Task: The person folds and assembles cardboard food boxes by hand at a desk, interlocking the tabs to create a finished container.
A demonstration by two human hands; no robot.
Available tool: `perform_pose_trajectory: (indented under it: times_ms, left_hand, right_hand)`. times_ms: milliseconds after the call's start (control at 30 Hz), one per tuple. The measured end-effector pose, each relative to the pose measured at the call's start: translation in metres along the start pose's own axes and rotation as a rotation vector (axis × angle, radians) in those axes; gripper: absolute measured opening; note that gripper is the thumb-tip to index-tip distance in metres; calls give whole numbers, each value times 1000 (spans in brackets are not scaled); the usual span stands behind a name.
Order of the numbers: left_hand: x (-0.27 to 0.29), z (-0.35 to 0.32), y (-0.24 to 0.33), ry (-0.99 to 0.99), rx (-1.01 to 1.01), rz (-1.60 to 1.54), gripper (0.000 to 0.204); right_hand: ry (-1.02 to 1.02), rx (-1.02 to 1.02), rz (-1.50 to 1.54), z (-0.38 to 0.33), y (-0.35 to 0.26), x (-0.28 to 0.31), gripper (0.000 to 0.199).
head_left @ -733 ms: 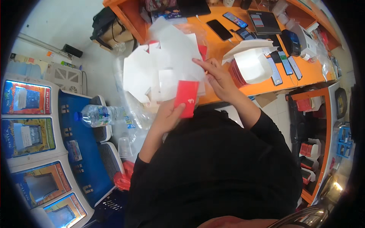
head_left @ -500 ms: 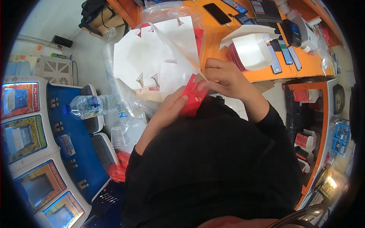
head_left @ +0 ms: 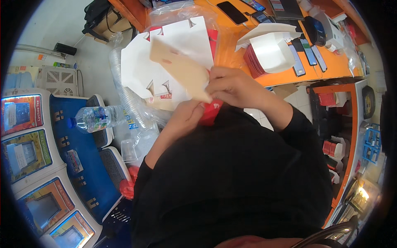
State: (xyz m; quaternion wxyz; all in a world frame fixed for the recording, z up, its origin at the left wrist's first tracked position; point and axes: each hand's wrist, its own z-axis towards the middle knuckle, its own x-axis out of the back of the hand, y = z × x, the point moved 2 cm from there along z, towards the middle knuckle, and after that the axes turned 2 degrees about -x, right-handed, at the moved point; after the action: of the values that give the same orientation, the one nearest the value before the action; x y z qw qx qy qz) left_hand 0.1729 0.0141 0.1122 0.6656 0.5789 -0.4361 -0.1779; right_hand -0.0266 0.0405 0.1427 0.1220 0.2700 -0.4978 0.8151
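Far left: a drink dispenser with a blue front (head_left: 70, 142) and picture panels lines the side. A bottle with a blue cap (head_left: 97, 119) is beside it; a black bag (head_left: 96, 18) sits farther off. Red plastic (head_left: 127, 189) and a clear cup (head_left: 129, 151) occupy the near left. A stack of nested clear cups (head_left: 138, 103) runs along the left border of the white card sheets (head_left: 136, 72), crowding that side.

Centre: a tan card panel (head_left: 178, 68), blurred, slants from the hands toward the far left and screens part of the sheets. The left hand (head_left: 187, 118) has its fingers closed on a red card piece (head_left: 213, 112), located near the body. Whether piece and panel are joined cannot be told. The right hand (head_left: 233, 89), fingers bent, pinches the right end of the panel.

Right: folded red-and-white boxes (head_left: 273, 53) stand on the orange table (head_left: 229, 41) beyond the right hand, occupying its near edge. Phones (head_left: 308, 53) and a white device (head_left: 334, 39) follow. Farther right, an orange shelf unit (head_left: 354, 124) contains more boxes (head_left: 331, 149).
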Motion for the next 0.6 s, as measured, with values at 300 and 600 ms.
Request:
perform_pose_trajectory:
  times_ms: [300, 600]
  left_hand:
    - [15, 14, 7, 238, -399, 458, 32]
    - [92, -1, -24, 756, -75, 863, 22]
  right_hand:
    - [222, -513, 569, -10, 18, -32, 79]
    - [0, -464, 781, -30, 20, 11, 91]
